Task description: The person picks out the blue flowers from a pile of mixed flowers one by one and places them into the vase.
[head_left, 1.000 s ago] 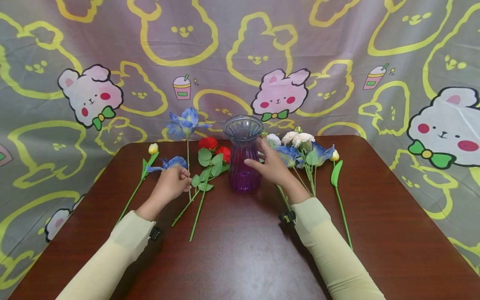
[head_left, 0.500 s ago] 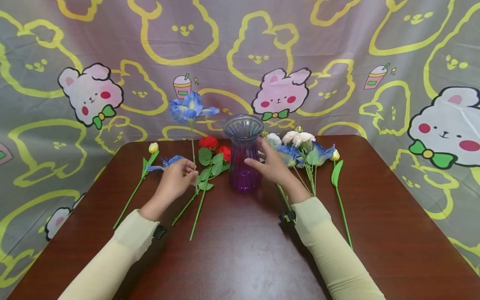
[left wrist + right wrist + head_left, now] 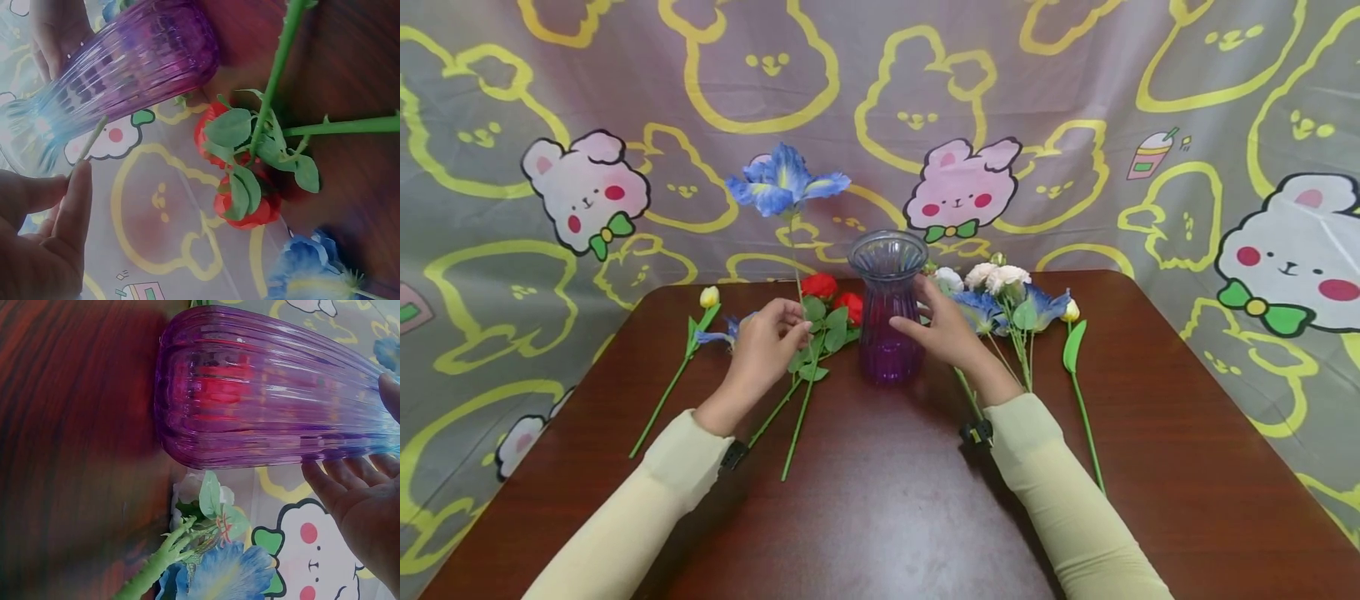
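Observation:
My left hand (image 3: pixel 769 343) pinches the thin stem of a blue iris (image 3: pixel 786 179) between thumb and fingertips. The bloom stands upright above the hand, left of the vase. In the left wrist view the stem's cut end (image 3: pixel 94 137) pokes out past the fingertips, in front of the vase. A fluted glass vase (image 3: pixel 891 333), purple at the base and clear at the flared rim, stands upright on the table. My right hand (image 3: pixel 943 333) holds it from the right, thumb in front and fingers around the side (image 3: pixel 359 500). No flower shows inside the vase.
Red roses (image 3: pixel 818 287) with long green stems lie left of the vase. Another blue iris (image 3: pixel 718 335) and a yellow-white tulip (image 3: pixel 709 297) lie farther left. Pale carnations (image 3: pixel 1006 277), blue irises (image 3: pixel 1045 308) and a second tulip (image 3: pixel 1070 311) lie right. A patterned curtain (image 3: pixel 1060 75) hangs behind the brown table (image 3: pixel 880 517).
My left hand has risen and moved right, toward the vase, lifting the blue iris higher. The right hand and the vase have stayed in place.

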### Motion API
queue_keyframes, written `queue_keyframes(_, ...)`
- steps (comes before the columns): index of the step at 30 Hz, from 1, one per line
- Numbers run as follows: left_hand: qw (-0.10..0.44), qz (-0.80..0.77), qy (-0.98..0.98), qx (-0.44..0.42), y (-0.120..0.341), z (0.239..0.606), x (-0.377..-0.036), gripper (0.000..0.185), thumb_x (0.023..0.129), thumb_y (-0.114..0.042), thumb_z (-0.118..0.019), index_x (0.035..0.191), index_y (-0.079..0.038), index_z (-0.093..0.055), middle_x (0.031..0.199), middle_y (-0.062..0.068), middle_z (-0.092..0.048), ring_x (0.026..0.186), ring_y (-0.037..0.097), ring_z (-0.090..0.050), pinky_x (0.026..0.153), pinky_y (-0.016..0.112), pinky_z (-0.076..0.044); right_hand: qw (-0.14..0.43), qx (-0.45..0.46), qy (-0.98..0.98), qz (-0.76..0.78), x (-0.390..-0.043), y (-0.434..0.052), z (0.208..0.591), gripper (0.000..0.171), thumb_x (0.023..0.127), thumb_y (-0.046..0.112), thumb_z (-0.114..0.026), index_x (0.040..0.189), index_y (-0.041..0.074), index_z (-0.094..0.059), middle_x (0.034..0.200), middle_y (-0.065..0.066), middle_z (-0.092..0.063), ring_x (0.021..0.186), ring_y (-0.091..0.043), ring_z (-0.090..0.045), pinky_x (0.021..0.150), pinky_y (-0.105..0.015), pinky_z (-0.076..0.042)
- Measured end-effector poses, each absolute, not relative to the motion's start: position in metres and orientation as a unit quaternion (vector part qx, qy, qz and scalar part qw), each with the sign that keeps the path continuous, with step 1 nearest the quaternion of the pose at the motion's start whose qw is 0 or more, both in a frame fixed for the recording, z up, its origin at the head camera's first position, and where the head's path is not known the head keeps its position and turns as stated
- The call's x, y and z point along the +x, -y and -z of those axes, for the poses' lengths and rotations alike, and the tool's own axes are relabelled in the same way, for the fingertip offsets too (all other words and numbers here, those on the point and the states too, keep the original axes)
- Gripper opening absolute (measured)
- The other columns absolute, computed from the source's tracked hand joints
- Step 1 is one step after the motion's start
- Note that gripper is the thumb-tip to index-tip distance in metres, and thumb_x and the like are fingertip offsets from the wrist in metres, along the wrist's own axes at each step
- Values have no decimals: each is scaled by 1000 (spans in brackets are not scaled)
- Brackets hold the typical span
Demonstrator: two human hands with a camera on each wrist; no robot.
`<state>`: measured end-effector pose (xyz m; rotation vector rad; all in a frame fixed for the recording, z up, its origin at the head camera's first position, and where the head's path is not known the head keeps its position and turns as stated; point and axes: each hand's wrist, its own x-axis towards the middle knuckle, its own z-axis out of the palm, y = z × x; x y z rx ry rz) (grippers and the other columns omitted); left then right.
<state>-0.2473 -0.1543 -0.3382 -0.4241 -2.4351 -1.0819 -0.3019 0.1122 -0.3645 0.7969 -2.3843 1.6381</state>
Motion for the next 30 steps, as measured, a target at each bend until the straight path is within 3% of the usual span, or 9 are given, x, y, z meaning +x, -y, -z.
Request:
queue_keyframes(12,250,422,847,-204,139,331,-248,13,88,2,-69,98,6,-61,80,13,-66,68,24,-69,62,30,-56,70,276,789,-545,-302,-114,361,72,90,13,-71,148,1,-31,146,-19,-41,134,-30,-40,104,-45,-38)
queue_keyframes(19,241,439,836,-225,128,326,-249,12,88,2,-68,99,4,-62,80,11,-67,68,22,-69,63,28,-56,86,261,781,-561,-297,-125,344,74,90,13,-71,150,6,-29,146,-17,-42,132,-29,-42,104,-46,-38)
queue_keyframes(25,242,457,818,-251,117,325,-252,12,88,4,-68,98,4,-63,80,12,-66,67,21,-68,61,26,-55,130,266,766,-570,-272,-130,307,67,90,0,-66,146,-8,-30,144,-26,-41,132,-38,-41,104,-49,-37)
queue_keyframes(30,238,458,814,-265,107,324,-253,12,88,2,-69,98,3,-63,81,10,-67,67,19,-68,61,26,-55,178,278,745,-580,-262,-129,292,61,90,-3,-66,142,-10,-36,139,-28,-46,129,-38,-45,103,-49,-38)
